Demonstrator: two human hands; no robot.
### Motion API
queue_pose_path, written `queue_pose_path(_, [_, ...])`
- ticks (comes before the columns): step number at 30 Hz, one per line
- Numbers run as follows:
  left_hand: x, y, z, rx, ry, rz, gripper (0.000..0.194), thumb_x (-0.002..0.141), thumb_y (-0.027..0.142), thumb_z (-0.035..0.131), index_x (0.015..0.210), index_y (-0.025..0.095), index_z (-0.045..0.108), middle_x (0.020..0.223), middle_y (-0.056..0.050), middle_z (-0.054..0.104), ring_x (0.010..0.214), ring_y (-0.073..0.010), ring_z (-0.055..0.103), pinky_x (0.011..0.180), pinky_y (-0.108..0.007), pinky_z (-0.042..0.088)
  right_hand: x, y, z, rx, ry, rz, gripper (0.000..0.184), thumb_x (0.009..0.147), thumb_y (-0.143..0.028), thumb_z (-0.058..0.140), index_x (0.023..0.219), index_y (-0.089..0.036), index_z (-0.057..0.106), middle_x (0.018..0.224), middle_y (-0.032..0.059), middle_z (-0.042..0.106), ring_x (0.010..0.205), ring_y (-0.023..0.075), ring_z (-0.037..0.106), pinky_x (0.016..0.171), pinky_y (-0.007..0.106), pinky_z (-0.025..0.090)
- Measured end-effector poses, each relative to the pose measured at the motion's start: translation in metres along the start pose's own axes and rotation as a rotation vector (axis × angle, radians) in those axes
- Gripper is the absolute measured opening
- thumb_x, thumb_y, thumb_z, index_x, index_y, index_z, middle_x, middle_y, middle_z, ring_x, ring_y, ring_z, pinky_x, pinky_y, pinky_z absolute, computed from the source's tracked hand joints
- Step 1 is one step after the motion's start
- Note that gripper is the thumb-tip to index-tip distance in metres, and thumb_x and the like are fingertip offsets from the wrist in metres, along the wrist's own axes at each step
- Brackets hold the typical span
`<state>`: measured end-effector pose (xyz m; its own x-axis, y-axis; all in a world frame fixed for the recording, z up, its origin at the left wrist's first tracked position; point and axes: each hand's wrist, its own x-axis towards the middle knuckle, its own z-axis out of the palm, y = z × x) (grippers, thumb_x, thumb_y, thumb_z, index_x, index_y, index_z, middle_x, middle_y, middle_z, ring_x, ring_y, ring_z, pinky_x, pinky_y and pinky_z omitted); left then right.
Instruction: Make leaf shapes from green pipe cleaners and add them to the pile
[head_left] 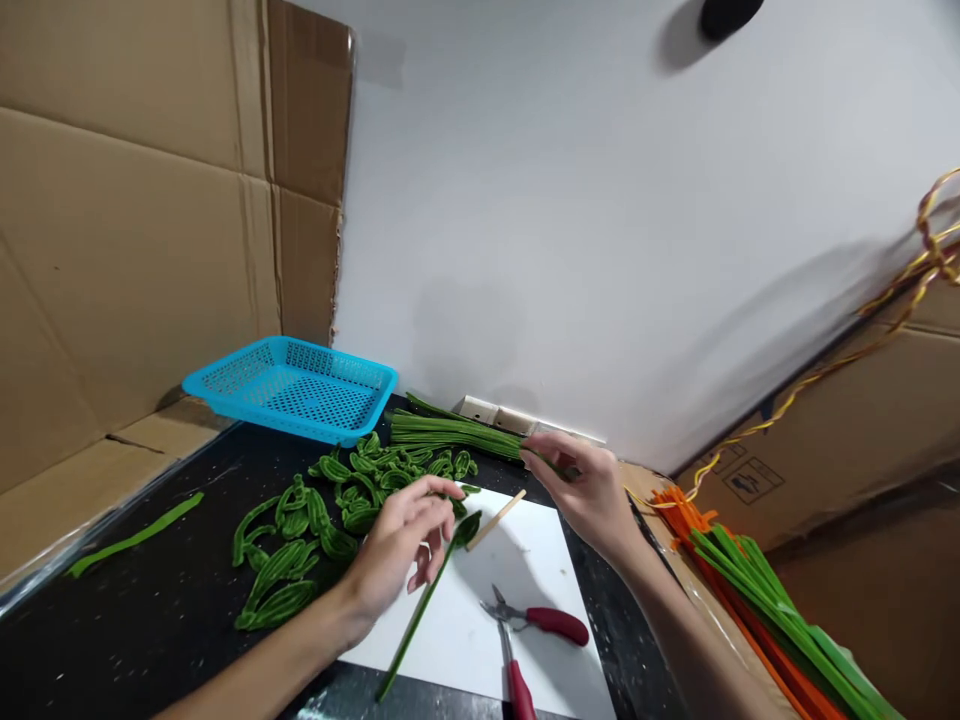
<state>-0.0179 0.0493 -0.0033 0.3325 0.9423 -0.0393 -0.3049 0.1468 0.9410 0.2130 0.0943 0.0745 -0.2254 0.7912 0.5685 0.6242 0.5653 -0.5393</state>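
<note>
My right hand [581, 490] is closed in a pinch at the near end of a bundle of green pipe cleaners [450, 432], and a bit of green shows between its fingers. Over the white sheet [480, 650] hovers my left hand [401, 540], its fingers loosely curved and apart. Just beside those fingers a long green pipe cleaner stem [416, 622] with a leaf-shaped loop at its far end lies slanted across the sheet. Several looped green pipe cleaner leaves [289, 545] are heaped left of and behind my left hand.
Red-handled pliers [551, 622] and a second red-handled tool [517, 685] lie on the sheet, near a thin wooden stick [495, 520]. A blue basket [300, 400] stands behind. Cardboard [150, 200] walls the left side; orange and green strips [780, 600] lie right.
</note>
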Motion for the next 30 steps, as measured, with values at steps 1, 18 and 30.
queue_pose_path(1, [0.000, 0.002, -0.002, -0.055, 0.015, -0.017, 0.032, 0.096, 0.045, 0.053, 0.116, 0.021, 0.054, 0.084, 0.002, 0.055, 0.046, -0.0056, 0.046, 0.039, -0.018, 0.022, -0.008, -0.005, -0.004, -0.006, 0.013, -0.004, 0.015, 0.092, -0.035, 0.070, 0.092, -0.021, 0.076, 0.076, 0.0028, 0.071, 0.061, 0.0149, 0.058, 0.055, 0.028, 0.046])
queue_pose_path(18, [-0.010, 0.016, -0.005, -0.230, -0.286, -0.243, 0.041, 0.083, 0.047, 0.081, 0.098, 0.012, 0.065, 0.078, -0.002, 0.067, 0.045, -0.0062, 0.059, 0.035, -0.013, 0.033, -0.079, 0.012, -0.016, -0.173, -0.024, -0.216, 0.013, 0.098, -0.019, 0.061, 0.093, -0.024, 0.072, 0.090, 0.0060, 0.073, 0.087, 0.0225, 0.065, 0.080, 0.040, 0.055])
queue_pose_path(30, [-0.014, 0.001, 0.010, 0.111, -0.314, -0.302, 0.037, 0.084, 0.044, 0.080, 0.102, 0.013, 0.070, 0.074, -0.002, 0.066, 0.044, -0.0037, 0.051, 0.037, -0.012, 0.036, -0.103, 0.008, 0.007, -0.561, 0.159, -0.473, 0.016, 0.093, -0.005, 0.064, 0.105, -0.014, 0.069, 0.080, 0.0065, 0.071, 0.070, 0.0182, 0.054, 0.064, 0.033, 0.046])
